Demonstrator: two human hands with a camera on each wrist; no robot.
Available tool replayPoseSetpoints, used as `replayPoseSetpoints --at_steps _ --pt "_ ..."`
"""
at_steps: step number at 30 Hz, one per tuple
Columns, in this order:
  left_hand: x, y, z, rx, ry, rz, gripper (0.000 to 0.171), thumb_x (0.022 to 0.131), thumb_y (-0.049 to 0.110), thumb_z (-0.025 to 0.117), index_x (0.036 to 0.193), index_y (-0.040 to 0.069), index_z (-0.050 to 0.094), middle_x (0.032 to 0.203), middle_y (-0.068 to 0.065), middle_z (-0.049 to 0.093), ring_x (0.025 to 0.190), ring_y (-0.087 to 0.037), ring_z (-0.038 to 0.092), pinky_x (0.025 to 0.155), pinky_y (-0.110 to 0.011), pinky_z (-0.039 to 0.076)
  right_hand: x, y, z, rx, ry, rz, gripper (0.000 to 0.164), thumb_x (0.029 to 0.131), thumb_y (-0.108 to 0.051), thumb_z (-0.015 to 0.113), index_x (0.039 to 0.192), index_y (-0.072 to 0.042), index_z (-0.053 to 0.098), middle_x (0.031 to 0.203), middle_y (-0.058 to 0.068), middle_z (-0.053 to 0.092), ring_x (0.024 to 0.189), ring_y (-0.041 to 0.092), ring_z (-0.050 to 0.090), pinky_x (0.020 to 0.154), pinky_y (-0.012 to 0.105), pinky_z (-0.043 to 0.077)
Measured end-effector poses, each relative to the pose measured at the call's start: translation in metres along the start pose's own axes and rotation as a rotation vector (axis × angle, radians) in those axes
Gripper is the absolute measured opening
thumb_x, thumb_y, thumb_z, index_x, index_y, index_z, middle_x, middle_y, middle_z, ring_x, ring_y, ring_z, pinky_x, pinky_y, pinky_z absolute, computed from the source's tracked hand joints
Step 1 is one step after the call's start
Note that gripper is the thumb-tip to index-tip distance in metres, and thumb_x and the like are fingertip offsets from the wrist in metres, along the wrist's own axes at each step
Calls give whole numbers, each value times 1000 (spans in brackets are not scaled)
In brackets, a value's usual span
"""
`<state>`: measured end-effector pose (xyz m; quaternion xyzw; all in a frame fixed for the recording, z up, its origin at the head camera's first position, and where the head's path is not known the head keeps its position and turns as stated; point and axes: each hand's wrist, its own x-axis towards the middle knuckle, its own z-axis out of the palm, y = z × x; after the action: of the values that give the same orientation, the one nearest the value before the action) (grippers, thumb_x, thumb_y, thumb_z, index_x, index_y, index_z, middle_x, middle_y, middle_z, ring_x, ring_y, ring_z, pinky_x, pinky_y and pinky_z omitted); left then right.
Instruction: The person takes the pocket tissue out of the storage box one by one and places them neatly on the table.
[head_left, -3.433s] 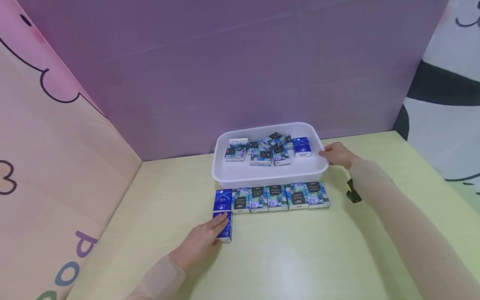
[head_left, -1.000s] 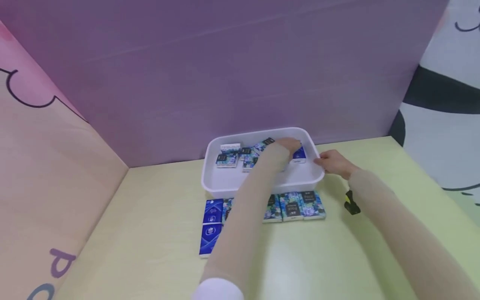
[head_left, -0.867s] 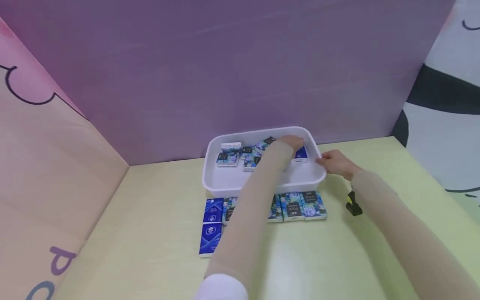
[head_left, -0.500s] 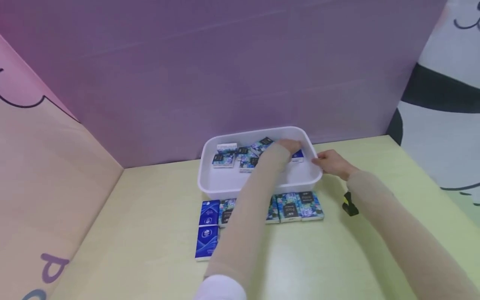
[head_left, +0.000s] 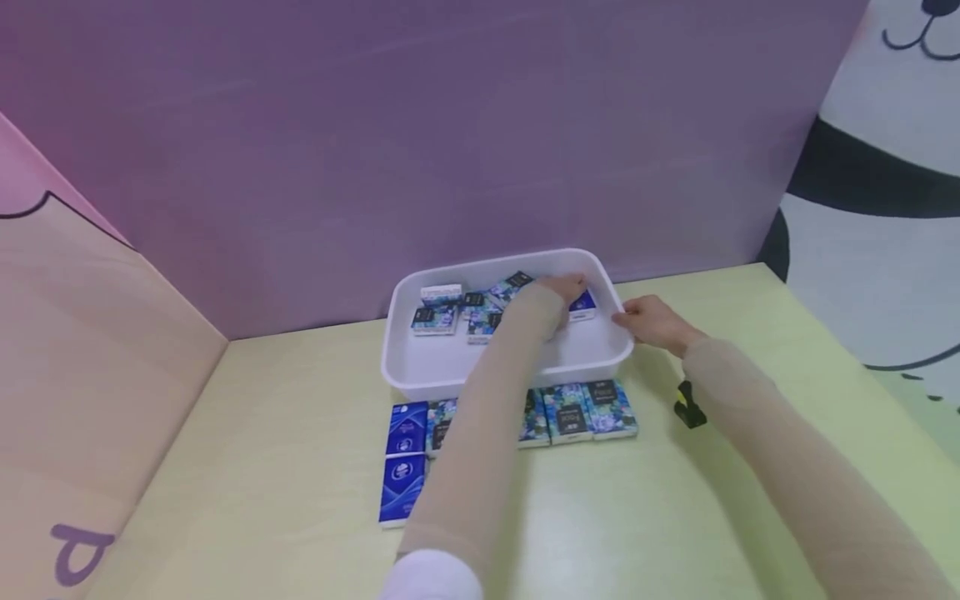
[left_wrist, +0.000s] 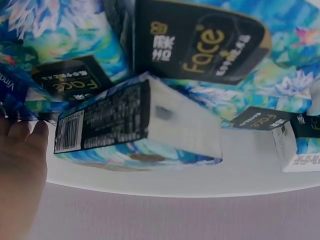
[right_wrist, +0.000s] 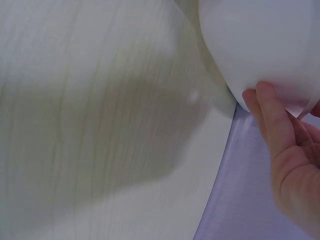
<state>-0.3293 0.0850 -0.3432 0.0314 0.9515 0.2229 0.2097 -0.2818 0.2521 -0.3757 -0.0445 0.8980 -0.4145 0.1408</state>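
My left hand [head_left: 564, 287] reaches into the right part of a white plastic tray [head_left: 429, 358], beside a blue tissue pack [head_left: 582, 308]. In the left wrist view, its fingertips [left_wrist: 39, 131] are right at the blue pack's edge; the thumb is hidden, and I cannot tell whether it grips. My right hand [head_left: 654, 322] holds the tray's right rim, fingers against the outer wall and thumb at the edge. Several floral "Face" tissue packs [left_wrist: 200, 42] lie jumbled in the tray, one tipped up on its side [left_wrist: 100, 122].
In front of the tray, floral packs [head_left: 611, 408] lie in a row, partly covered by my left sleeve [head_left: 483, 417]. Two blue packs [head_left: 407, 427] sit end to end at its left. A black-and-yellow object [head_left: 688, 406] lies under my right forearm. A purple wall [head_left: 315, 183] stands behind.
My left hand has left the lower blue pack on the table and gone into the tray, staying there for the last second. My right hand stays on the rim. The head view has shifted slightly.
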Motion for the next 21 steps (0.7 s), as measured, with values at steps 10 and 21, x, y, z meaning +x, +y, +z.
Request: replayPoseSetpoints --at_steps 10,21 --pt "28 -2 2 509 -22 301 88 78 10 68 145 35 18 149 12 29 129 -12 38 106 -27 37 -5 -7 0 -3 -4 17 43 97 -21 40 126 11 44 118 28 56 104 33 56 93 44 48" --pt "40 -3 8 610 -1 373 68 74 12 73 134 23 43 130 6 51 118 -9 46 107 -23 34 -2 -4 4 26 -18 45 44 98 -22 40 129 10 41 121 27 54 107 34 55 96 46 46"
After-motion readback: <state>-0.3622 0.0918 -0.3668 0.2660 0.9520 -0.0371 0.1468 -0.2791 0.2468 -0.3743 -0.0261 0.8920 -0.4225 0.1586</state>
